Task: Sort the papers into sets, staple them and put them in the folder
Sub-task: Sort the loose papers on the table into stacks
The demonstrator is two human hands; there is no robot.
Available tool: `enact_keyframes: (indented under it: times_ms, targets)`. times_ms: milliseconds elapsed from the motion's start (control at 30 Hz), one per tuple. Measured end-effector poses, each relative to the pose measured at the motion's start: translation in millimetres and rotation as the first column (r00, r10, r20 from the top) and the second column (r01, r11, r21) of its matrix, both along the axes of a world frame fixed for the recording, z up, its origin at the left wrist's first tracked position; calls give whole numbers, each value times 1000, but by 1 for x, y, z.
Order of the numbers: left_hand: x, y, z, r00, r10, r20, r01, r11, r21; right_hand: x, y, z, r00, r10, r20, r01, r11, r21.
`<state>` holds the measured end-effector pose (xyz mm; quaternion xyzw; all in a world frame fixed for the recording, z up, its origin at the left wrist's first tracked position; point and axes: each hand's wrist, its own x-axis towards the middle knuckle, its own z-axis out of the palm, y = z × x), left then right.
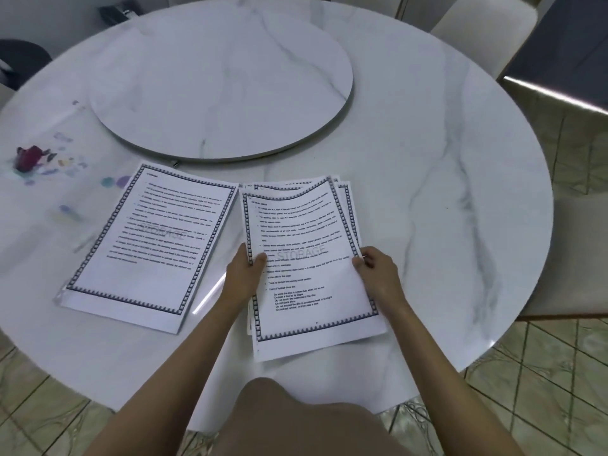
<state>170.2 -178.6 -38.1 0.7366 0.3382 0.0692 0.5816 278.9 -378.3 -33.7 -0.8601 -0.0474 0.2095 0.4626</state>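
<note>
I am holding the top white printed sheet with a dark patterned border [306, 251] by its side edges. My left hand [245, 268] is pinching the left edge, thumb on top, and my right hand [375, 269] is pinching the right edge. The sheet's far end is sagging over the loose stack of bordered papers [346, 202] lying on the round white marble table [444, 192]. A second bordered pile [148, 245] is lying just left, apart, seemingly on a clear colour-printed plastic folder [49, 166]. A round marble turntable [220, 80] is sitting beyond.
</note>
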Motion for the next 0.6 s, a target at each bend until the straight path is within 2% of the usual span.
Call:
enact_keyframes:
  times_ms: [100, 233, 333, 433, 500, 600]
  targets:
    - [-2, 1, 1, 999, -40, 20, 39, 999, 23, -1, 1, 4, 999, -3, 54, 5, 999, -32]
    - [-7, 6, 7, 988, -123, 90, 118, 991, 58, 5, -6, 8, 986, -122, 112, 126, 992, -29]
    - [-8, 11, 14, 974, -165, 158, 163, 986, 26, 9, -11, 17, 988, -154, -10, 154, 982, 108]
    - [-5, 10, 26, 959, -190, 210, 197, 980, -11, 9, -10, 29, 989, -97, -112, 122, 959, 255]
    - [-1, 7, 32, 950, -190, 248, 200, 980, -19, 9, -7, 34, 991, -90, -103, 118, 941, 316]
    - [7, 2, 44, 943, -170, 287, 173, 985, 15, 7, -4, 47, 991, -135, -7, 128, 920, 371]
